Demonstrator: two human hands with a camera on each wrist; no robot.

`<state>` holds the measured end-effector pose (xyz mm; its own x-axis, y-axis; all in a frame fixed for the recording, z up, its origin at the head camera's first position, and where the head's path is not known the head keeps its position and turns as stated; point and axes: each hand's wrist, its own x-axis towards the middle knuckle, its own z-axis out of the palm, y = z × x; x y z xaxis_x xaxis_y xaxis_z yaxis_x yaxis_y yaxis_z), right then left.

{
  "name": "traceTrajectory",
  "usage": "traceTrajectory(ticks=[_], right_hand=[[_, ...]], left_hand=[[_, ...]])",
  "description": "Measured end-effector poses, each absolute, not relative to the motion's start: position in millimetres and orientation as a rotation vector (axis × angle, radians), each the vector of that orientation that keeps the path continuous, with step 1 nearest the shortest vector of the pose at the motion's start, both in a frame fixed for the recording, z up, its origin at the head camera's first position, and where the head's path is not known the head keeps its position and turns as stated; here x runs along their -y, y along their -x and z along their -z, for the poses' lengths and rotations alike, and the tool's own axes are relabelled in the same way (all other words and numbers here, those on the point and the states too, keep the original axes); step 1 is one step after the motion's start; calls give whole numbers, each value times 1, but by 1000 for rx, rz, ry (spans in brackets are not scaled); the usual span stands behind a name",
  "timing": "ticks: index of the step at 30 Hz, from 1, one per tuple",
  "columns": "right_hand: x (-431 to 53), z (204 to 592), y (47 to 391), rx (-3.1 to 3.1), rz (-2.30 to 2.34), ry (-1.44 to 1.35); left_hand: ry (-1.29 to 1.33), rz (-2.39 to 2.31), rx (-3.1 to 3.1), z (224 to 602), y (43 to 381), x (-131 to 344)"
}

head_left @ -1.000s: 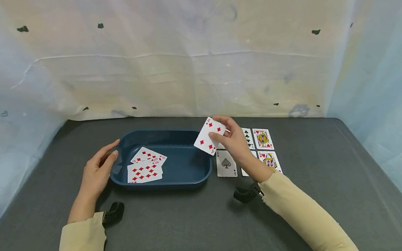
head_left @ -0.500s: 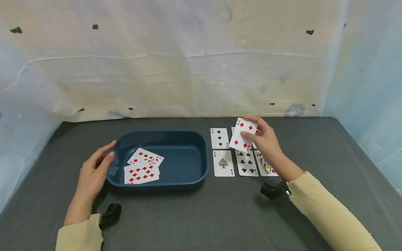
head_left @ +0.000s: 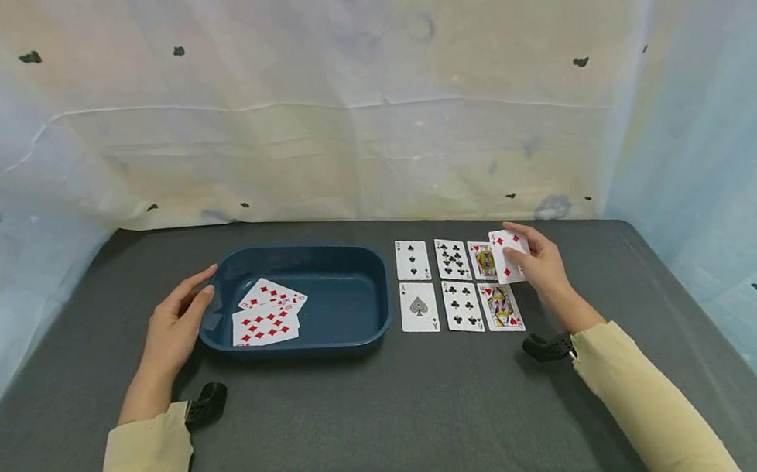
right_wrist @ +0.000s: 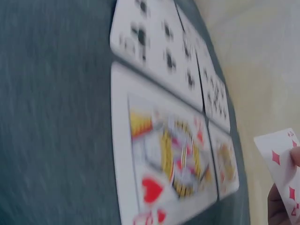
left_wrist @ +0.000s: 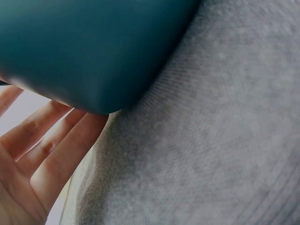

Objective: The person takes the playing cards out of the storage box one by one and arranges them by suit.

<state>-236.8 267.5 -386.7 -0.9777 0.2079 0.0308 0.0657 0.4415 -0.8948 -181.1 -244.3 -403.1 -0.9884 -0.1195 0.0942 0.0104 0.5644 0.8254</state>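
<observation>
My right hand [head_left: 541, 264] pinches a four of diamonds [head_left: 504, 243] between thumb and fingers. In the head view this card overlaps the right side of a face card of hearts [head_left: 483, 261]; the right wrist view shows it raised off the table. Just in front lies a queen of hearts [head_left: 502, 307]. At the far left, my left hand [head_left: 175, 329] touches the left end of a dark blue tray [head_left: 355, 341]. Its fingers [left_wrist: 70, 154] are fairly straight against the tray's outer wall in the left wrist view. Several diamond cards [head_left: 266, 326] overlap inside the tray.
Between tray and right hand, face-up cards lie in two rows: a three of spades [head_left: 412, 260], an ace of spades [head_left: 418, 307], and two club cards, one behind [head_left: 452, 260] the other. Grey cloth [head_left: 373, 431] covers the table; a pale hanging sheet [head_left: 349, 99] stands behind.
My right hand has carried the four of diamonds rightward from beside the tray, past the spades and clubs, to the hearts column. My left hand has stayed at the tray.
</observation>
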Motion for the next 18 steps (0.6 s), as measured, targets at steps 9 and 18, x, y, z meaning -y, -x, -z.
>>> traceTrajectory(ticks=[9,18], right_hand=[[-295,397,249,2642,-1451,381],[-309,405,257,2781,-1314,379]], left_hand=[[-97,1432,2648,403,181,245],[-94,1429,2631,405,180,244]])
